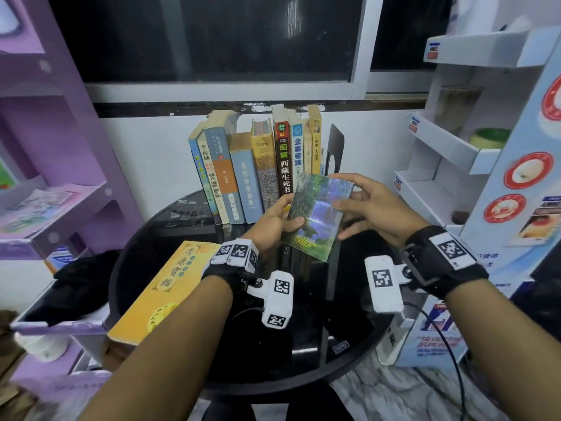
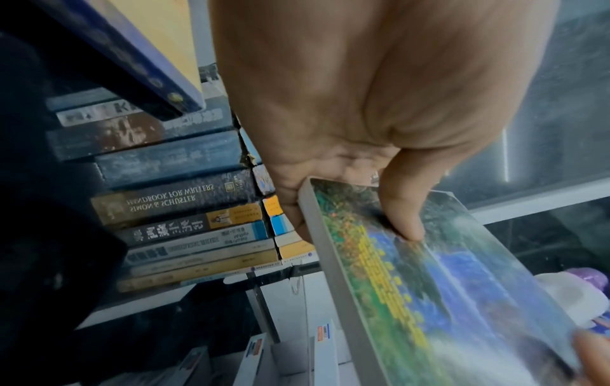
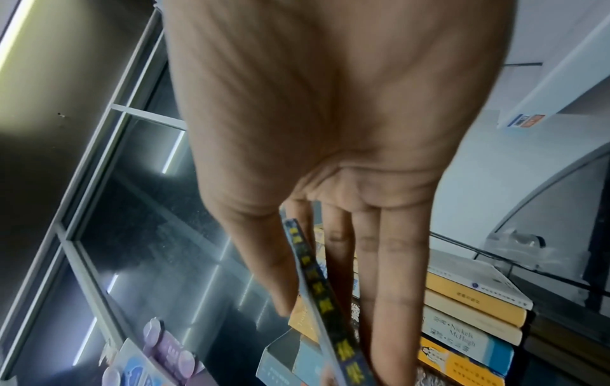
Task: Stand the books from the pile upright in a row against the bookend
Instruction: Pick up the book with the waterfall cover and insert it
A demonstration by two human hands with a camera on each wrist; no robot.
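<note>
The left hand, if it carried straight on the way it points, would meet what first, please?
Probably the row of upright books just beyond the left hand, which grips the waterfall-cover book; depth is uncertain.

Tight at the row, open glass in the middle

The upright row of books [image 1: 258, 171] walls off the back of the round black table [image 1: 303, 354], capped on the right by the black bookend [image 1: 335, 147]; the waterfall-cover book [image 1: 318, 214], held by the left hand [image 1: 273, 226] and right hand [image 1: 373, 208], hangs right in front of that end. The yellow book [image 1: 161, 293] takes the near-left edge, overhanging it. The purple shelf [image 1: 54, 177] crowds the left, the white display rack [image 1: 473, 141] the right; bare glass lies between the wrists.
</note>
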